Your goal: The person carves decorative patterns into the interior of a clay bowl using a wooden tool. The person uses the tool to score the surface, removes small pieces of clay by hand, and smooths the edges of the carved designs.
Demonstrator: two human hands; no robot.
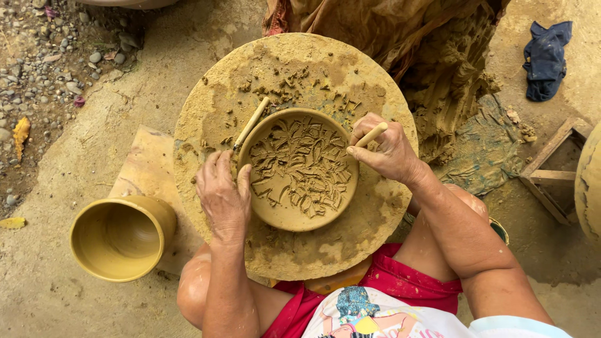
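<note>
A shallow round clay dish (299, 168) with leaf shapes carved into its inside lies on a round, clay-smeared work disc (294, 62). My left hand (222, 197) rests on the dish's left rim, fingers spread over the edge. My right hand (388, 150) is at the right rim and grips a short pale wooden carving stick (372, 134), whose tip touches the clay. A second wooden tool (251, 123) lies on the disc against the dish's upper left edge. Clay shavings lie scattered on the disc above the dish.
A yellow clay pot (122, 236) lies on its side at the left on a board (145, 164). A lump of raw clay (444, 75) and cloth sit behind the disc. A blue rag (546, 59) and wooden frame (551, 175) are at right. Gravel (44, 69) lies at upper left.
</note>
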